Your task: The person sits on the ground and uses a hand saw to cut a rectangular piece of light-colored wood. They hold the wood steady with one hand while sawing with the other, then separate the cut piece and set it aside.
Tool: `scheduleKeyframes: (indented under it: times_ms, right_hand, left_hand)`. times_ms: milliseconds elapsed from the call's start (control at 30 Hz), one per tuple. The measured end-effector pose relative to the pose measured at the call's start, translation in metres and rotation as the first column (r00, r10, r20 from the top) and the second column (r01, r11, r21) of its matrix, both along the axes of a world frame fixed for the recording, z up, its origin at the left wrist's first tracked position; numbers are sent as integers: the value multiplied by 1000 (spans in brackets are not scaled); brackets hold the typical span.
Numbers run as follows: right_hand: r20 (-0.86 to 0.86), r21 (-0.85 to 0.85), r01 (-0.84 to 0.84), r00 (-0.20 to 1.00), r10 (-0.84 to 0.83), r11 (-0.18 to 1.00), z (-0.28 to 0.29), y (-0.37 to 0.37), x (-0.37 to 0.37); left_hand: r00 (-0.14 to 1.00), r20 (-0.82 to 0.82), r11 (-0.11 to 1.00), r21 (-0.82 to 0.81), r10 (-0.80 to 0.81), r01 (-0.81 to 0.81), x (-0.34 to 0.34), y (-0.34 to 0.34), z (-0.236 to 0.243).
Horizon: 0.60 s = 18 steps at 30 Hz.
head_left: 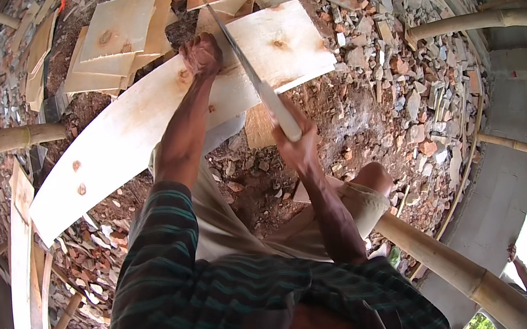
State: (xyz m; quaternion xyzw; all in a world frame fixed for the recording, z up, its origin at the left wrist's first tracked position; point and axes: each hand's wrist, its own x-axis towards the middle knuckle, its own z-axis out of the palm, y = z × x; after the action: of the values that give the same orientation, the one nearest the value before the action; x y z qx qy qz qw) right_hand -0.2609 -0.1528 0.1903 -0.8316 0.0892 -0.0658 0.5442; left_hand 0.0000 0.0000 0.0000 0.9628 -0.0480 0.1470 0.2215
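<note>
The board (133, 126) lies amid rubble (404, 94). The right hand (303, 149) grips a saw (246, 64) slanting across the board; the left hand (201, 56) rests curled near its far edge. If the board rocks, the saw might skip into those knuckles.

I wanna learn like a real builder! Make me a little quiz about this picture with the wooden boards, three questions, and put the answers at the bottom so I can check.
1. True or false: the left hand is on the long pale board.

2. What tool does the right hand hold?

3. Pick one. What is strewn to the right of the board?
A) Leaves
B) Broken brick and stone
C) Snow

Key:
1. True.
2. A saw; its blade lies across the board.
3. B.
</note>
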Motion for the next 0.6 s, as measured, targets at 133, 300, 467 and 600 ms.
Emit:
scheduleKeyframes:
  times_ms: [133,300,467,600]
  right_hand:
    - [-53,23,62,997,-61,998,-11,-8,-58]
    - [37,-10,59,998,-59,998,27,-27,-149]
    - [-130,227,78,990,-49,971,-74,-15,-28]
    - [28,13,70,997,-70,997,-42,-28,-124]
  left_hand:
    - [999,33,999,-16,-36,37,9,-1,9]
    - [975,220,999,-30,29,-23,2,-5,-3]
    - [996,85,1000,8,-8,8,1,0,2]
    - [998,57,1000,27,-2,0,3,-3,3]
